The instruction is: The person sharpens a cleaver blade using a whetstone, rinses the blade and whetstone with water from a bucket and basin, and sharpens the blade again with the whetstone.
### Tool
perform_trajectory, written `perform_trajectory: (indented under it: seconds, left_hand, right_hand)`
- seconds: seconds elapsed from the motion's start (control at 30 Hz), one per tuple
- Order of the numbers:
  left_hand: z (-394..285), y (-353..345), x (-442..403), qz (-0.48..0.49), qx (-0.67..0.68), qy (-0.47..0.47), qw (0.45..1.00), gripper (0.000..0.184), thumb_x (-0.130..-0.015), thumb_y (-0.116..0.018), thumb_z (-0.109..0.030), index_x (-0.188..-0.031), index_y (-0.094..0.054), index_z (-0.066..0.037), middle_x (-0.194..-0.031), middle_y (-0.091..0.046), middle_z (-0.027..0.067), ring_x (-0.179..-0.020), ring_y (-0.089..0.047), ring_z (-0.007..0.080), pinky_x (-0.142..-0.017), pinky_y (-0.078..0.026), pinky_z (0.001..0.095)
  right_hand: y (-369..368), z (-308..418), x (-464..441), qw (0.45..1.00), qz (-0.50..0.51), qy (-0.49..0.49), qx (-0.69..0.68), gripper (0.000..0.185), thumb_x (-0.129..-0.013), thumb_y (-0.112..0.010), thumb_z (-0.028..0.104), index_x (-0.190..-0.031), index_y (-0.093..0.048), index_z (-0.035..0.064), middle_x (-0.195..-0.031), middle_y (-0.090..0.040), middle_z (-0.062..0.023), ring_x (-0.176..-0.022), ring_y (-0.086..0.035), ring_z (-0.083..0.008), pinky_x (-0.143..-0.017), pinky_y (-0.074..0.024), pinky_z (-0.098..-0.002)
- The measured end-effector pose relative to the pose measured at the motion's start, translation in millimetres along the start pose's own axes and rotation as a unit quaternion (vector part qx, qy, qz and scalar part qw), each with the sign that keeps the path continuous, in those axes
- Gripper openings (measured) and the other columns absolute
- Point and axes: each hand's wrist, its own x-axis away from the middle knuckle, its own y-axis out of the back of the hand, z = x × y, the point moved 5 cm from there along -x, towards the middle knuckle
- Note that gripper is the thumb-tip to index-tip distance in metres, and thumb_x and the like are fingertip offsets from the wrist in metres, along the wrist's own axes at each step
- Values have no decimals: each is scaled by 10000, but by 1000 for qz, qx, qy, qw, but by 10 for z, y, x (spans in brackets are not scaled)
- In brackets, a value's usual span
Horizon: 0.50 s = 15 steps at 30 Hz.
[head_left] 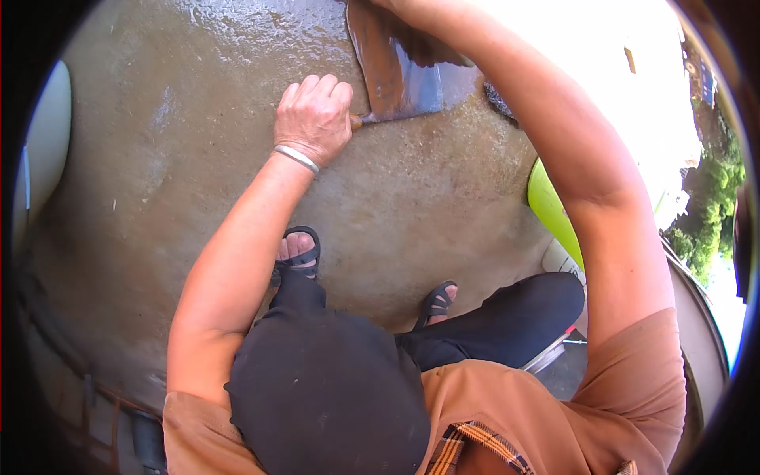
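A: Who's where?
B: Person sits w/ legs apart over a wet concrete floor [198, 127], both arms reaching fwd, sandals [305, 252] on the ground. L hand [314, 119], w/ a pale bracelet [297, 157] at the wrist, is closed in a fist around the handle [356, 121] of a broad blade [388, 87].
A: And R hand?
B: Out of frame past the top edge; can't tell if it's wide, narrow or holding smth. Only the R arm [566, 119] shows, bent, its forearm running to the top near the blade's far part.
A: Blade's posn?
B: Top ctr, just R of the fist, wet and shiny, upper end cut off by the frame. Flat on the floor or a bit above? Can't tell. Green item [554, 210] sits beside the R arm, lower down.
A: Step in hand?
B: My read: mid-handling, blade gripped at its handle amid the wet.
A: Next move calls for?
B: Firm L grip, steady blade angle, R fingers clear of any edge. Wet metal could slip, IMO.
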Motion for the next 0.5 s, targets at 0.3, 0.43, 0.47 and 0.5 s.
perform_trajectory:
  seconds: [0.3, 0.43, 0.47, 0.5]
  left_hand:
    - [58, -7, -35, -8, -25, 21, 999, 105, -701, -595, -116, -757, -507, -97, -782, -512, 57, -799, -541, 242, -686, -441, 359]
    - [-10, -52, 14, 9, -27, 18, 999, 74, -729, -578, -113, -781, -529, -93, -796, -532, 59, -810, -553, 253, -695, -458, 370]
    - [-6, -48, 8, 7, -32, 17, 999, 70, -734, -576, -112, -785, -532, -93, -797, -534, 57, -813, -554, 252, -701, -460, 370]
    - [18, -22, -29, 2, -43, 4, 999, 70, -734, -576, -112, -785, -532, -93, -797, -534, 57, -813, -554, 252, -701, -460, 370]
  right_hand:
    - [-349, 245, 1512, 989, 138, -16, -55, 474, -826, -648, 369, -1002, -419, -7, -884, -565, -194, -779, -631, -348, -654, -520, -440]
    - [-369, 114, 747, 999, -8, 11, 35, 528, -860, -599, 408, -1050, -411, -48, -787, -589, -200, -694, -618, -362, -574, -509, -420]
    - [-261, 113, 579, 994, 2, -101, -43, 354, -815, -628, 205, -1016, -485, -49, -867, -619, -190, -832, -631, -326, -714, -508, -369]
    - [-266, 127, 561, 998, -1, -59, -12, 434, -838, -612, 305, -1029, -448, -48, -840, -608, -196, -770, -627, -345, -653, -511, -399]
